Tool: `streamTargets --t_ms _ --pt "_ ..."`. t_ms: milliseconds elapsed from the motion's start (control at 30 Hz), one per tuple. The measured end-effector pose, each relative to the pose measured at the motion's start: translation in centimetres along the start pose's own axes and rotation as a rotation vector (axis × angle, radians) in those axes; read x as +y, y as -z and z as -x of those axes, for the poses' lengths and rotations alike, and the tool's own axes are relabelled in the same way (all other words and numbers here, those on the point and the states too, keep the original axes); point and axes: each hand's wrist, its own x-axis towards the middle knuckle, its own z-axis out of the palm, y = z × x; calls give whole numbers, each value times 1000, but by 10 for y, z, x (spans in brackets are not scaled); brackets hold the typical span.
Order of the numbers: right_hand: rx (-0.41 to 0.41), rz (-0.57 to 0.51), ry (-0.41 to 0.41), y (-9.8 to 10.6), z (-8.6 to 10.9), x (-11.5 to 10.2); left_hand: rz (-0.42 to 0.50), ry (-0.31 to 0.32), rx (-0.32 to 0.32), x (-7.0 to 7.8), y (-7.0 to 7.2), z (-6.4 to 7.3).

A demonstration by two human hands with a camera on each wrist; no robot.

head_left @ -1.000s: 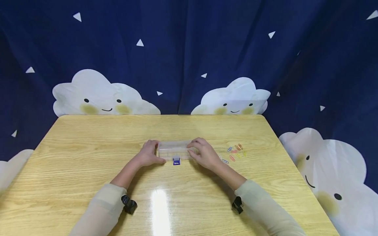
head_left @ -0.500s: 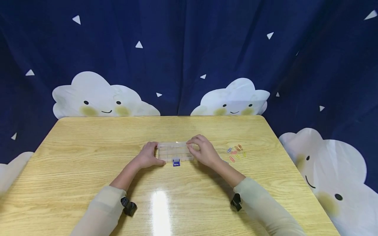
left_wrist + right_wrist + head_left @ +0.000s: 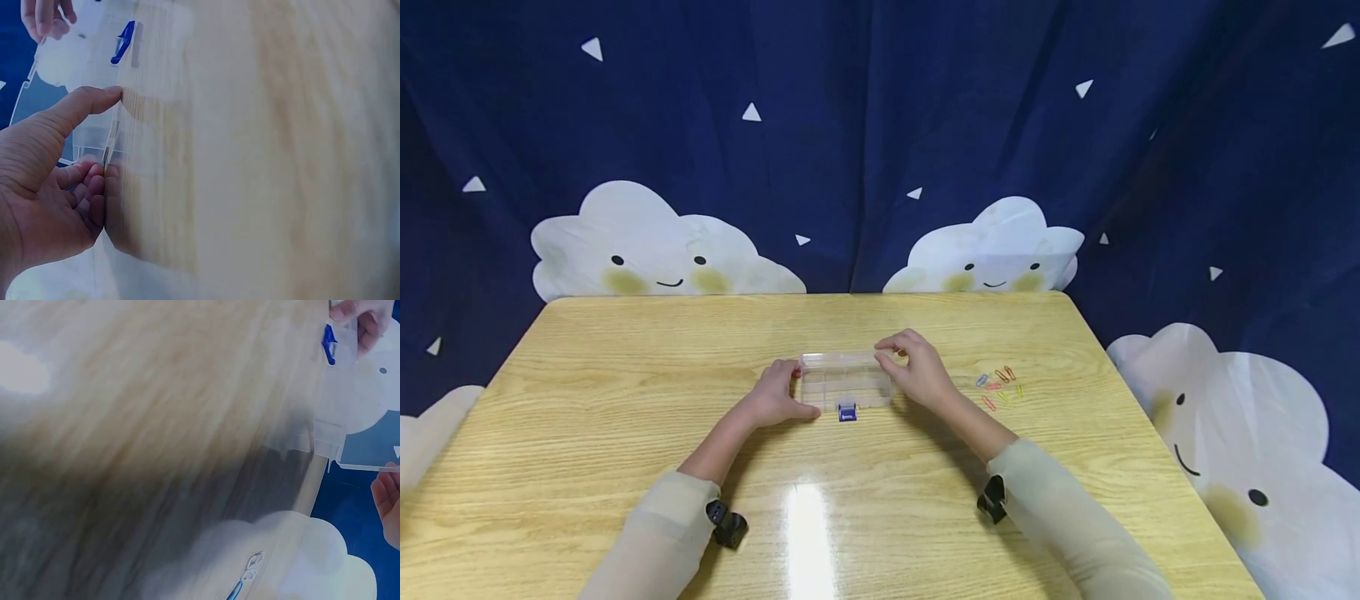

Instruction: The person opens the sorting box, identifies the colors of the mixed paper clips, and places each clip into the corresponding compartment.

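Observation:
A clear plastic compartment box (image 3: 846, 387) with a blue latch (image 3: 847, 412) on its front side lies mid-table. My left hand (image 3: 775, 394) grips its left end, thumb along the front and the other fingers curled at the end. In the left wrist view, that left hand (image 3: 50, 181) frames the corner of the box. My right hand (image 3: 920, 367) pinches the right edge of the transparent lid (image 3: 835, 359), which stands tilted up from the box. The right wrist view shows the raised lid (image 3: 369, 447) with right-hand fingers (image 3: 386, 494) at its edge.
Several coloured paper clips (image 3: 1003, 377) lie loose on the wooden table (image 3: 662, 367), right of the box. White and blue clips (image 3: 250, 569) show in the right wrist view. Behind the table hangs a dark blue curtain (image 3: 820, 125) with clouds.
My right hand has moved away from me and up, swinging the lid towards the back, so the compartments show more plainly. The left hand has stayed at the left end.

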Motion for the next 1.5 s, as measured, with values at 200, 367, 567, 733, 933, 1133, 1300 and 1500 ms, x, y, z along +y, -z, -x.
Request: streamTargets --t_ms 200,367,567,733,933,1133,1300,1500 --pt "7 -49 -95 -2 -9 1 14 10 -2 -3 -1 -1" --pt "28 -97 -145 -2 -13 1 28 2 4 -2 -1 -1" --pt "37 -115 -176 -2 -17 4 25 -5 -3 -2 -1 0" --pt "49 -136 -215 -5 -22 6 24 3 -8 -1 0 -1" --pt "82 -156 -282 -10 -30 8 18 -4 -9 -1 0 0" --pt "112 -166 -371 -19 -38 9 11 -7 -6 -3 0 1" --pt "130 -171 -429 -23 -43 11 7 -4 -5 -3 0 0" --pt "143 -197 -476 -28 -45 17 11 -1 -2 -3 0 0"
